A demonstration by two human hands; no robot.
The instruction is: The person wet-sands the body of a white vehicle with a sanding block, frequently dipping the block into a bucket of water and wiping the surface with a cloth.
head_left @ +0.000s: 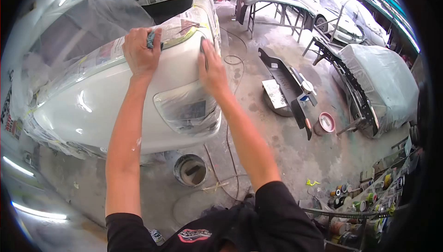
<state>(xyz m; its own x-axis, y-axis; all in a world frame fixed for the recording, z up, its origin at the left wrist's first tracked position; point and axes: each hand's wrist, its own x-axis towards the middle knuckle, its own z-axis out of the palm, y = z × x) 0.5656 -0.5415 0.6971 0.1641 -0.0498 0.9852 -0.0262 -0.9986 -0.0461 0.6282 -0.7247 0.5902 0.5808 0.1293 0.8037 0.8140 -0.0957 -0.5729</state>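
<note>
Both arms reach out over a white car body [92,100] with newspaper [175,28] and clear film masking its upper part. My left hand [140,56] is closed in a fist round a crumpled blue-green cloth [150,40], close to the masked edge of the panel. Further right, my right hand [213,70] lies along the rounded corner, fingers pressing a thin dark pad [203,44] against the white surface. Below that hand, paper and film cover the light opening [184,106].
A bucket [190,171] of cloudy water with a dark block stands on the floor below the car. To the right lie a black bumper part [286,86], a red-rimmed pail [325,123] and a hose [233,150]. Paint cans [360,206] crowd a rack at lower right.
</note>
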